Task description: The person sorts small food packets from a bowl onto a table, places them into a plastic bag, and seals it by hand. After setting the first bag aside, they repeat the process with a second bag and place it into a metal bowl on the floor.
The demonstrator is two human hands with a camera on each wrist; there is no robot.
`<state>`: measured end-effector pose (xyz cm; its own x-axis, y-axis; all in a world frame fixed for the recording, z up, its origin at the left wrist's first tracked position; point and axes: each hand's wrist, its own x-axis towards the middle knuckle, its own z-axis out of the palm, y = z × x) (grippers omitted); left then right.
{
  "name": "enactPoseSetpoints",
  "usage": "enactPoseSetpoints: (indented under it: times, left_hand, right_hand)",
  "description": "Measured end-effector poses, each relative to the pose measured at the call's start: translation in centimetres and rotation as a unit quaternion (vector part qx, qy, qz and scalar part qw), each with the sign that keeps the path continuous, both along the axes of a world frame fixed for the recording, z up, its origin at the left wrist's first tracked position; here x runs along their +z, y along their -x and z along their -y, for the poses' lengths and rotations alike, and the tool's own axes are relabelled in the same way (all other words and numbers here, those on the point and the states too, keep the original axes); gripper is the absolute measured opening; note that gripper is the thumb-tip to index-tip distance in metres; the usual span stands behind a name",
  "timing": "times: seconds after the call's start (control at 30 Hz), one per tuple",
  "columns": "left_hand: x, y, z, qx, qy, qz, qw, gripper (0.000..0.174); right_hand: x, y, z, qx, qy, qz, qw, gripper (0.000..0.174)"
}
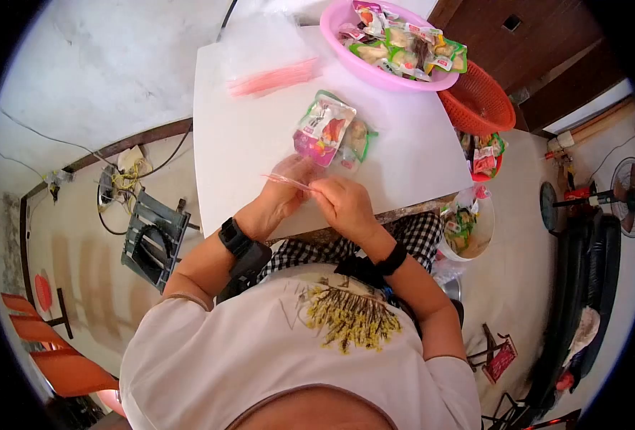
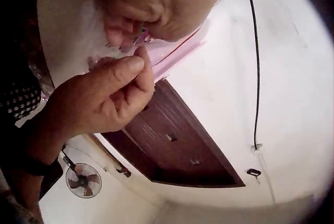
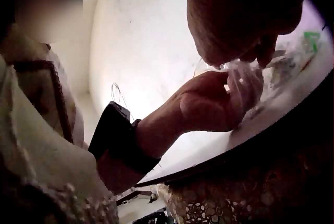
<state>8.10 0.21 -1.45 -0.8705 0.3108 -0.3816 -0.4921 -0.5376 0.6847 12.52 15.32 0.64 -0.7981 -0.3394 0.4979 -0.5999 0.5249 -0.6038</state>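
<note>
Close to the front edge of the white table [image 1: 246, 154], both hands are on a clear plastic bag [image 1: 286, 182] with a pink strip along its edge. My right hand [image 1: 346, 208] pinches the pink edge between thumb and forefinger. The left hand [image 1: 285, 195] holds the bag from the other side; in the right wrist view, crumpled clear film [image 3: 244, 85] covers its fingers. Just beyond the left fingertips lies a purple-and-white food packet [image 1: 326, 129], overlapping a green-edged clear packet [image 1: 358, 140].
A stack of clear bags with pink edges [image 1: 274, 77] lies at the table's back left. At the back right stands a pink basin [image 1: 339, 50] heaped with packets, beside a red-orange basket [image 1: 486, 100]. A white bucket [image 1: 480, 229] with packets stands right of the table.
</note>
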Motion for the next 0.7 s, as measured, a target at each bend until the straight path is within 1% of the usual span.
enactPoseSetpoints:
  times: [0.1,0.2,0.3,0.4,0.5,0.57,0.63,0.7]
  left_hand:
    - [-0.2,1.3,-0.6,-0.007,0.051,0.026,0.998,0.009]
    - [-0.9,3.0,-0.8,-0.033,0.04,-0.009,0.999,0.005]
    - [-0.8,3.6,-1.7,0.005,0.027,-0.015,1.0,0.003]
    - [-0.9,3.0,-1.4,0.003,0.041,-0.011,0.999,0.015]
    - [-0.8,1.1,0.9,-0.065,0.048,-0.099,0.992,0.021]
    - [1.2,-1.8,2.3,-0.081,0.142,-0.128,0.978,0.034]
    - [1.4,-3.2,5.4,-0.237,0.165,-0.2,0.936,0.03]
    - [4.1,-2.6,7.1,-0.347,0.223,-0.191,0.891,0.024]
  right_hand:
    - [0.2,-0.2,-0.2,0.006,-0.02,0.002,1.0,0.011]
    - [-0.4,-0.2,-0.3,0.01,-0.002,-0.001,1.0,0.011]
    - [-0.1,0.1,-0.8,0.013,-0.006,0.022,1.0,0.011]
    - [-0.3,0.2,-1.1,0.007,0.003,-0.009,1.0,0.011]
    - [-0.9,0.5,-1.6,0.003,0.009,0.021,1.0,0.01]
    - [0.0,0.5,-1.9,0.012,0.015,0.043,0.999,0.011]
    - [0.2,0.6,-2.2,0.021,0.027,0.061,0.998,0.01]
    - [-0.4,0.8,-2.5,0.032,0.045,0.072,0.996,0.009]
